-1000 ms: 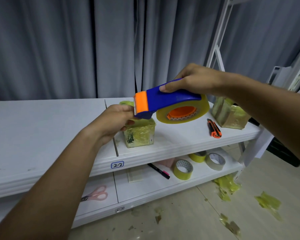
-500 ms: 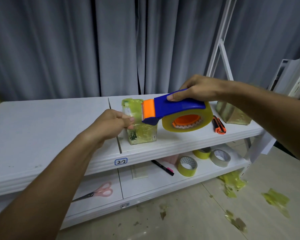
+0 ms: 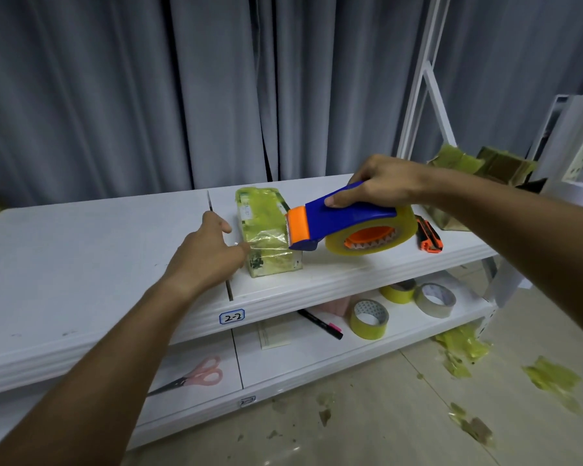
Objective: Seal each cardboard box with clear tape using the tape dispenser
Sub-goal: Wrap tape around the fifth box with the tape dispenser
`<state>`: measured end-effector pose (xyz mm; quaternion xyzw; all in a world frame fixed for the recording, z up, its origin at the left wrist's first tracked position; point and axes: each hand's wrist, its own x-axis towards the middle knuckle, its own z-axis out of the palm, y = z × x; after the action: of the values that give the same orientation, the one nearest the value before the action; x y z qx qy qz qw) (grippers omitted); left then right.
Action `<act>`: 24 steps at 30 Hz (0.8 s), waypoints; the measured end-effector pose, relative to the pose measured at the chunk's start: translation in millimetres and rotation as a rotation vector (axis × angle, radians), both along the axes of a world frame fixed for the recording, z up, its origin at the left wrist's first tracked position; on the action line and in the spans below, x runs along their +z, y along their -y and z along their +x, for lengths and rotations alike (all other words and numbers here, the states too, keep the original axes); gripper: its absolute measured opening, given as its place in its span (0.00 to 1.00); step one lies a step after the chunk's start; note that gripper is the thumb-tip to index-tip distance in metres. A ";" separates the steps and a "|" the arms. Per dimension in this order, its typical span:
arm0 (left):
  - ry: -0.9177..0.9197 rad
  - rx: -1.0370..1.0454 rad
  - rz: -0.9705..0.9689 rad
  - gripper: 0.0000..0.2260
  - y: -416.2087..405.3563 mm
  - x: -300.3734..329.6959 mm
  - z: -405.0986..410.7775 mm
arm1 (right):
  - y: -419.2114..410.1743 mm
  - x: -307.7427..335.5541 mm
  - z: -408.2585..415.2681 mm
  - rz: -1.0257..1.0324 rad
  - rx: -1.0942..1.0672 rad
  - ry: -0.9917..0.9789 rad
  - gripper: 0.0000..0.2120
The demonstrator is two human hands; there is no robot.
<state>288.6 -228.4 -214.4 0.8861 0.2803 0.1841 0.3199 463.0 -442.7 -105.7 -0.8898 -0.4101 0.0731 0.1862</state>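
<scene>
Since a moment ago the left hand [image 3: 209, 253] has let go, fingers loose beside the small tape-wrapped cardboard box [image 3: 266, 230] at frame centre, largely sealed, while the right hand [image 3: 381, 186] grips the blue-and-orange tape dispenser [image 3: 347, 223]; right-edge boxes [image 3: 485, 163] seemingly remain.

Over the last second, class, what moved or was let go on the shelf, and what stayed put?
The left hand let go of the tape end and now rests open against the taped box. The right hand carried the tape dispenser lower, beside the box. The box, utility knife and tape rolls stayed put.
</scene>
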 end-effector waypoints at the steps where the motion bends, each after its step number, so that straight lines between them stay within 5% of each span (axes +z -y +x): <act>1: 0.006 -0.003 -0.010 0.12 -1.2 0.6 0.3 | 0.3 -0.9 1.0 0.009 -0.003 -0.014 0.20; 5: -0.031 0.005 0.055 0.13 -4.6 2.1 -0.6 | 0.5 -2.3 2.4 0.014 0.007 -0.029 0.19; 10: -0.211 0.065 0.368 0.22 -8.2 5.6 0.8 | -1.3 -4.6 5.2 0.004 0.011 -0.027 0.18; 16: 0.449 -0.266 0.709 0.10 -6.1 -14.8 15.7 | 0.4 -6.9 9.3 0.022 0.001 -0.051 0.19; 24: 0.660 -0.350 0.520 0.10 -10.5 -47.9 34.8 | 0.4 -9.0 11.7 0.046 -0.019 -0.071 0.19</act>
<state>323.4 -217.8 -262.3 0.8651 -0.0462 0.4639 0.1852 474.7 -443.1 -114.8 -0.8860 -0.3965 0.0935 0.2215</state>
